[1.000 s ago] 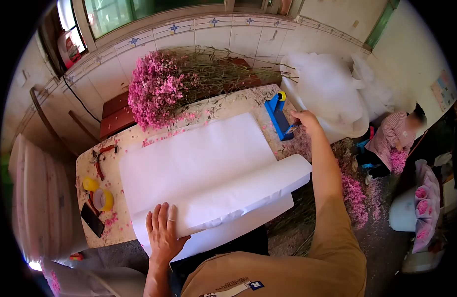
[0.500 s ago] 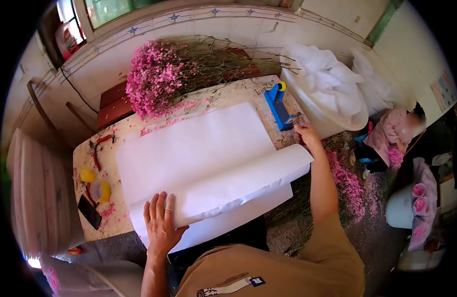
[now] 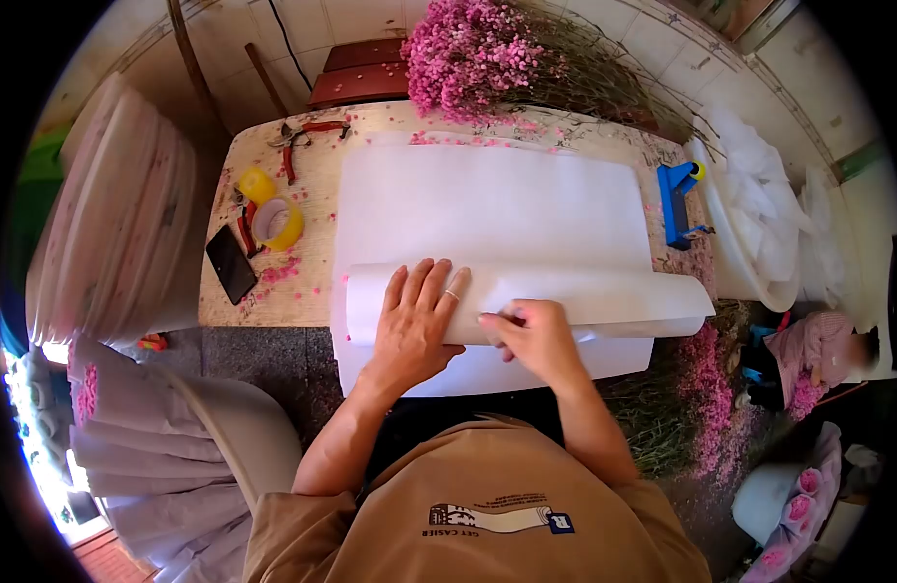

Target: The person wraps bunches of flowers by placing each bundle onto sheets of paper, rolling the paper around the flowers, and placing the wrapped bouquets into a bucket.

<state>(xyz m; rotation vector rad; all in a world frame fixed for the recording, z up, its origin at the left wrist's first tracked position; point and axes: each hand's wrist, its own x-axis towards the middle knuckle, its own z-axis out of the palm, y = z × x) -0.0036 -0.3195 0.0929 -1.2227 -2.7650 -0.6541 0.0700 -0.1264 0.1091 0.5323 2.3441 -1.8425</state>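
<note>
White paper roll lies lengthwise across the near side of the flat paper sheets, on the table. Change vs. ~0.5s ago: R hand was out by the blue tape dispenser, now it's back at the roll's near edge, approx mid-length. View also swung, so most of the table shift = cam. Means work is now at the roll edge w/ both hands, IMO; dispenser sits alone, far R.

L hand: palm down on roll, fingers extended, slightly spread, pressing not gripping. R hand: fingers curled, thumb + fingertips close together at the edge. Can't tell if fully closed or pinching tape, too small.
</note>
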